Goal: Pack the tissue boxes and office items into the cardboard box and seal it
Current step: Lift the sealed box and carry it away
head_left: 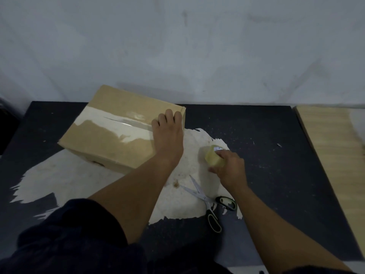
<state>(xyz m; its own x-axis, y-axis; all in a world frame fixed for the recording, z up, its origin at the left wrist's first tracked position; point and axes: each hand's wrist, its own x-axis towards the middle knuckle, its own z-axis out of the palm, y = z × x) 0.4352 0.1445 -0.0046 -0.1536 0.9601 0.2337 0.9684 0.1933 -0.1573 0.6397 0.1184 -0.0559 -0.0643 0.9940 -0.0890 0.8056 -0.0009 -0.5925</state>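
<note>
1. I take the cardboard box as my landmark: it sits closed on the dark table, flaps down, with a glossy strip of clear tape already lying along its top seam.
2. My left hand lies flat on the box's right end, fingers spread and gripping nothing. I judge it is there to press the tape end down and keep the box from sliding.
3. My right hand is just right of the box, down at table level, fingers curled around the tape roll. The roll sits at the fingertips, not deep in the palm, and rests on or just above the table; I cannot tell which.
4. I cannot see a tape strand running from roll to box, so whether it is cut is unclear.
5. The scissors lie open on the table, nearer me than the box and near the right wrist, untouched; handy for cutting.
6. The packed items are hidden inside the box.
</note>
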